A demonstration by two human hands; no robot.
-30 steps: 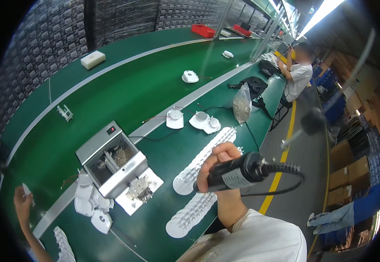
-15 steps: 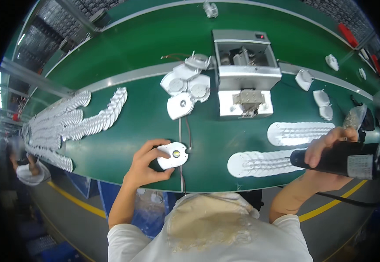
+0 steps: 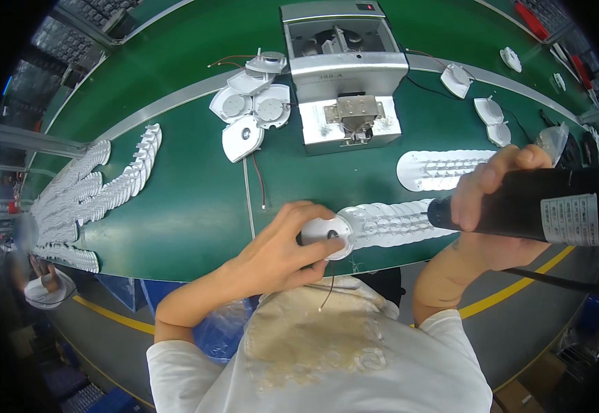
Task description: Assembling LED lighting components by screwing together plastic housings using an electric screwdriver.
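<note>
My left hand (image 3: 282,241) is closed around a white plastic housing (image 3: 318,229) with a dark round centre and a thin wire hanging from it. The housing sits at the near-left end of a row of overlapping white plates (image 3: 390,224); whether it rests on the end plate I cannot tell. In my right hand (image 3: 475,196) is a black electric screwdriver (image 3: 540,196) with a pale label, lying sideways, its tip pointing left over the right part of that row. A second row of white plates (image 3: 437,171) lies just beyond.
A grey metal machine (image 3: 347,72) stands at the back middle of the green table (image 3: 196,206). Left of it is a cluster of white housings (image 3: 243,138) with wires. Stacked white plates (image 3: 72,196) fan out at the far left. More white parts (image 3: 458,80) lie back right.
My left hand has carried the white housing rightward to the end of the near plate row. My right hand still holds the screwdriver. The whole view has shifted.
</note>
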